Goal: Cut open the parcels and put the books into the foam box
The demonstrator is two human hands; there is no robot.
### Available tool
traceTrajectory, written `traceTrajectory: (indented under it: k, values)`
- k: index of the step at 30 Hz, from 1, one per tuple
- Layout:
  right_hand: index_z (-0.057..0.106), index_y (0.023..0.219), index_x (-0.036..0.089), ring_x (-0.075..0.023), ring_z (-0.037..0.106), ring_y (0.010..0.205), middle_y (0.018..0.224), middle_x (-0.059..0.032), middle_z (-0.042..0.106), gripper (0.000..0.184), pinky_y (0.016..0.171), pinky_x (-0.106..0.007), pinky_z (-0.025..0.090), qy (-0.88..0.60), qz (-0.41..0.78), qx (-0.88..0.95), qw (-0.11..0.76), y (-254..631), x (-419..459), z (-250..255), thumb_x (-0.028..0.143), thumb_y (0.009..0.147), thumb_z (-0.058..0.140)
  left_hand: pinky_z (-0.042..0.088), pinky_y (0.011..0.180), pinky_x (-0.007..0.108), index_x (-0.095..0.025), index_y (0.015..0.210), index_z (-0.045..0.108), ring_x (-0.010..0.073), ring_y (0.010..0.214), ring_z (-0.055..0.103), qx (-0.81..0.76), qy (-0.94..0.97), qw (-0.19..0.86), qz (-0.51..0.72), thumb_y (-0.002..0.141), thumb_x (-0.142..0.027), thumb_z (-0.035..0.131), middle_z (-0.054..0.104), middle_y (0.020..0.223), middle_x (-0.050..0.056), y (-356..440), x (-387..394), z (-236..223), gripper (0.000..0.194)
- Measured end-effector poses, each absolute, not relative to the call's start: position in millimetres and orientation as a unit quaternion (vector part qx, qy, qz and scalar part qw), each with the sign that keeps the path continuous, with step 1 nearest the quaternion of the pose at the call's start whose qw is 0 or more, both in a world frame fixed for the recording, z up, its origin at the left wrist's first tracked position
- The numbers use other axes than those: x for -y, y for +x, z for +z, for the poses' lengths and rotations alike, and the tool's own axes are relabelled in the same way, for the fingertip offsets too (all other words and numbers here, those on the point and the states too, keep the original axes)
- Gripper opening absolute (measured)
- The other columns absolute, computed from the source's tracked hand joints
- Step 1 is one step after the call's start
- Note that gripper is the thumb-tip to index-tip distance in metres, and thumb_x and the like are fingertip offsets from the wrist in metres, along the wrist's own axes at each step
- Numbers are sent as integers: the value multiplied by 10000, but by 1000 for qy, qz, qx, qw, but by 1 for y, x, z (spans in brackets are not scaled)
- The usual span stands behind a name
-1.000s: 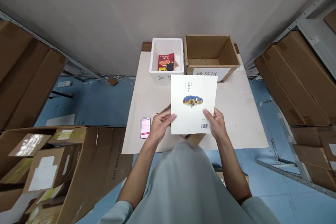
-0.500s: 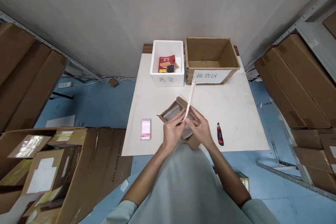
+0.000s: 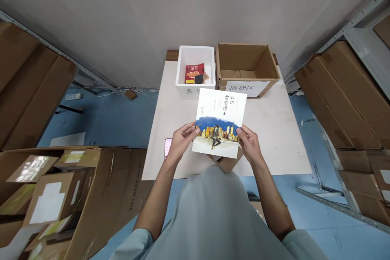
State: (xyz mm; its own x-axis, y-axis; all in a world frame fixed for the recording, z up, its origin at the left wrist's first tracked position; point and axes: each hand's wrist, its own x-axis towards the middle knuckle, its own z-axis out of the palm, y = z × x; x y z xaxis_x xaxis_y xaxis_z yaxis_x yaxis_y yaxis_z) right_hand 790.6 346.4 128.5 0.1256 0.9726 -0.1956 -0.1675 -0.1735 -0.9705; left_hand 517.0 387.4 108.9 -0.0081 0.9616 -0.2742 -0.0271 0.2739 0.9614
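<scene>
Both my hands hold up a white book [image 3: 219, 124] with a city skyline and a seated figure on its cover. My left hand [image 3: 183, 140] pinches its left edge, thumb on the front. At the right edge, my right hand [image 3: 250, 142] grips it the same way. Behind and below the book lies a small opened cardboard box [image 3: 229, 164], mostly hidden. A phone [image 3: 167, 147] with a lit screen lies left of my left hand, partly covered by it.
At the table's [image 3: 280, 130] back stand a white foam box [image 3: 196, 53] holding a red book [image 3: 195, 74] and a cardboard box [image 3: 248, 63] with a paper label. A large carton [image 3: 122, 187] of parcels is at the left. Shelves with boxes [image 3: 350, 93] line the right.
The book was edge-on above the small box; now its cover faces me. My hands have moved apart to its two sides. The red-and-black utility knife is out of sight, with my right hand over its spot.
</scene>
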Motion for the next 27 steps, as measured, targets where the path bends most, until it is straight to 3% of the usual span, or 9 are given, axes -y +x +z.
traceTrajectory:
  k: [5, 8, 12, 15, 21, 27]
  values:
    - [870, 1332, 190, -257, 758, 859, 920, -55, 842, 646, 725, -347, 641, -542, 538, 387, 517, 791, -350, 133, 683, 915, 866, 662, 926, 376, -172, 1167, 849, 272, 1003, 809, -540, 405, 589, 444, 615, -630, 1081, 856, 1022, 103, 512, -384, 123, 754]
    - [877, 1315, 226, -297, 806, 1059, 1111, -63, 880, 588, 957, -415, 679, -534, 535, 401, 517, 794, -352, 135, 668, 927, 867, 649, 894, 343, -199, 1172, 822, 236, 952, 795, -531, 430, 574, 451, 663, -627, 1050, 832, 957, 61, 512, -384, 126, 703]
    - [895, 1259, 256, -348, 758, 1333, 1297, -47, 871, 513, 1209, -512, 595, -545, 495, 438, 515, 801, -353, 139, 652, 934, 870, 619, 857, 310, -222, 1055, 801, 205, 901, 769, -520, 487, 536, 453, 739, -587, 1014, 812, 938, 43, 510, -385, 132, 528]
    - [914, 1204, 276, -371, 750, 1371, 1312, -52, 872, 490, 1246, -566, 572, -550, 470, 472, 504, 805, -352, 144, 673, 920, 876, 624, 881, 336, -220, 958, 797, 226, 927, 779, -512, 521, 502, 463, 801, -557, 984, 826, 965, 68, 509, -384, 140, 417]
    - [924, 1046, 354, -360, 695, 1489, 1296, -56, 876, 319, 1291, -583, 546, -499, 475, 501, 523, 804, -346, 152, 617, 869, 958, 633, 1095, 455, -231, 895, 808, 326, 1250, 791, -474, 511, 499, 515, 787, -533, 1014, 871, 1130, 141, 512, -380, 151, 381]
    - [918, 1068, 340, -359, 707, 1468, 1313, -65, 870, 331, 1254, -568, 577, -505, 470, 497, 526, 806, -341, 147, 601, 869, 960, 647, 1102, 457, -230, 876, 831, 315, 1237, 800, -477, 515, 481, 525, 808, -505, 995, 876, 1094, 130, 514, -378, 153, 327]
